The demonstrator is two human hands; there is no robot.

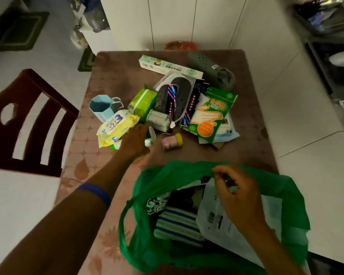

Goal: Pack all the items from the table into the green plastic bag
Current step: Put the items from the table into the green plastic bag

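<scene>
Green plastic bag — thin, crumpled, mouth open — holds striped cloth.

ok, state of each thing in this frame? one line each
green bag: mouth open, partly filled
right hand: pinching the bag's rim
left hand: open, reaching over the pile
blue cup: on its side
yellow wipes pack: lying flat, flap closed
small jar: on its side, lid on

Dim indoor light, slight motion blur, wide-angle bending at edges.
</scene>
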